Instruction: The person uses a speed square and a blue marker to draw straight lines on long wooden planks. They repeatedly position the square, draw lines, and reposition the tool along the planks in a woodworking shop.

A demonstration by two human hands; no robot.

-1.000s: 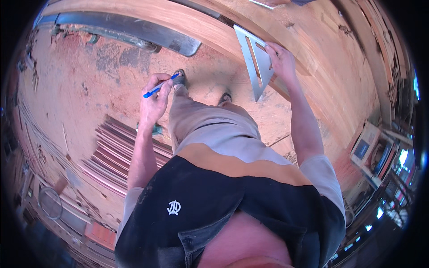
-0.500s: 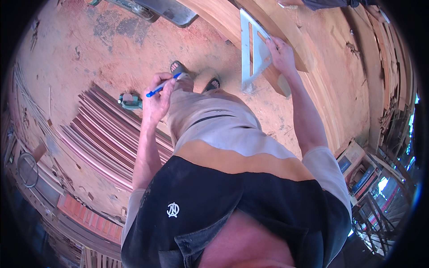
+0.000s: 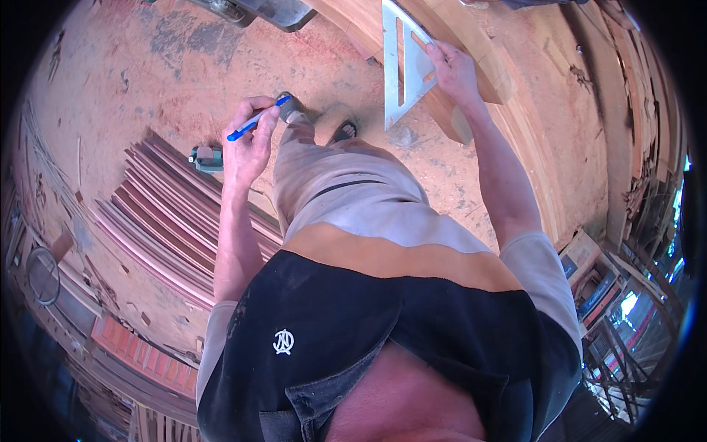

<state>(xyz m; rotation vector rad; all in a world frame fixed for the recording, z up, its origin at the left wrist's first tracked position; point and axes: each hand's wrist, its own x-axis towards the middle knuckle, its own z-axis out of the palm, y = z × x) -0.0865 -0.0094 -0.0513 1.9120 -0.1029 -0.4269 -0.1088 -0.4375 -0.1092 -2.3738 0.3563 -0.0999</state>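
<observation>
A blue pen is pinched in the fingers of my left hand, which hovers above the floor beside my leg. Farther off to the right, my right hand grips a pale triangular set square by its thick edge. Long slots are cut through the square's flat face. Beneath the square and my right hand lie thick light-brown wooden boards. I cannot tell whether the square touches the wood.
Left of my legs, long reddish wood strips lie stacked on the dusty floor, with a green power tool at their far end. More timber leans along the right side. Part of another person's dark clothing shows at the top.
My right hand and the set square have moved slightly farther away and to the left. The left hand has shifted left with the pen, and both grips hold.
</observation>
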